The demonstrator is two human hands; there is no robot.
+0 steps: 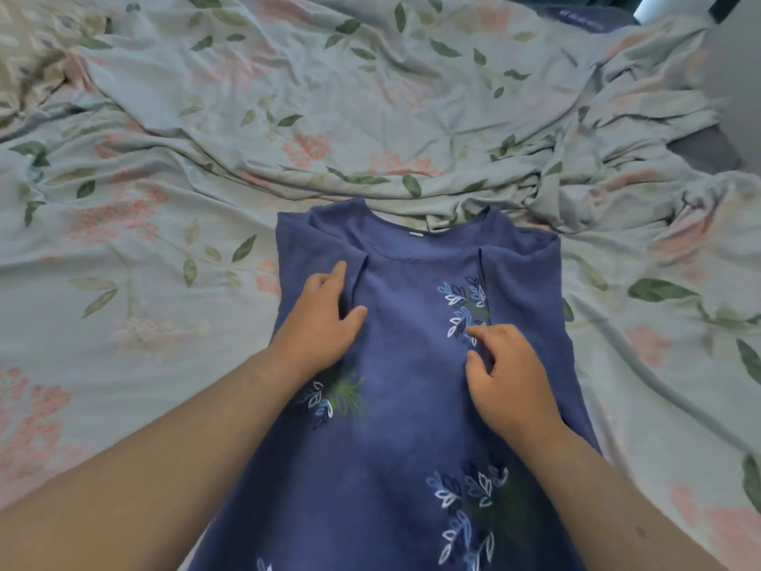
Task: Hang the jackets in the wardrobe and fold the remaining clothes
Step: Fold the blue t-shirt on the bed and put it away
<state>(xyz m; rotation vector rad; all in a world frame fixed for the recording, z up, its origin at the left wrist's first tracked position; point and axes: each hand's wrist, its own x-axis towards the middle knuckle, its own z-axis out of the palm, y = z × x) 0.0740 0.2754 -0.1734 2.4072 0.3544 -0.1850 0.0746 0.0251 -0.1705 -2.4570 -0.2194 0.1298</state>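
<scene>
From the head view, a blue garment [395, 389] lies spread front-up on a bed, its round neckline at the far end and its lower part running toward the near edge of the picture. The cloth is a dusty mid-blue, printed with sprigs of white, pale blue and dark leaves and a little green. Both side parts near the shoulders are folded inward over the front, leaving two lengthwise edges, one on each side of the chest. A small pale label sits inside the back of the neck.

The garment rests on a floral bedsheet [288, 129], pale grey-green with pink blossoms and green leaves, heavily rumpled beyond the neckline and to the right. No container shows.

The left hand [321, 323] lies flat on the folded-in left panel, fingers straight and close together, pointing toward the neck, thumb spread out onto the middle of the front. The right hand [506, 377] rests on the garment just below the upper leaf sprig, beside the right fold edge; its fingers are curled, forefinger and thumb tips against the cloth, and I cannot tell whether they pinch any fabric.
</scene>
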